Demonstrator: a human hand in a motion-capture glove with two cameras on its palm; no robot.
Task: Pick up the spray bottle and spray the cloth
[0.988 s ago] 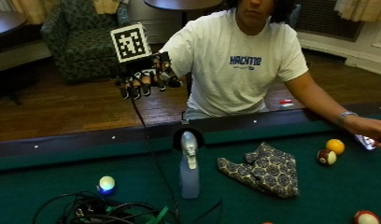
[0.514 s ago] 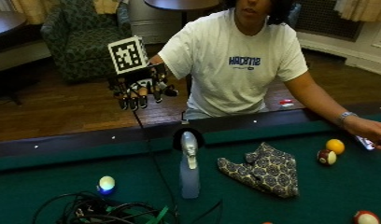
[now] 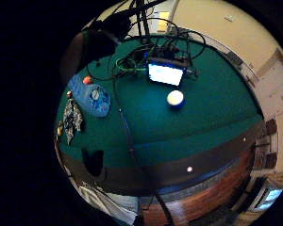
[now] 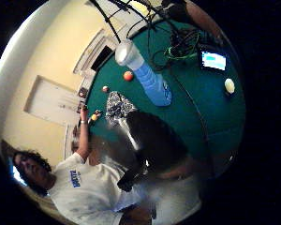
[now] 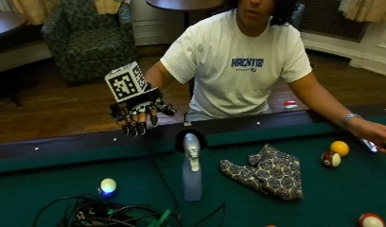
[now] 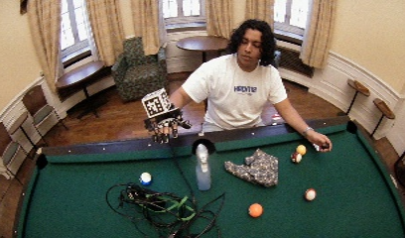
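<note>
I judge the step in hand to be the reach: my gloved right hand hangs above the pool table's near rail, fingers hanging relaxed and apart, holding and touching nothing. To do it well, I would bring it toward 4 o'clock and close round the body of the spray bottle, below the trigger. The bottle stands upright on the felt; the patterned cloth lies just beside it at 3 o'clock.

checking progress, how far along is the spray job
Nothing looks done. The gloved right hand hovers above the table's rail, fingers hanging relaxed, holding nothing. The spray bottle stands untouched on the felt beside the cloth. Grasping, lifting and spraying all remain.
</note>
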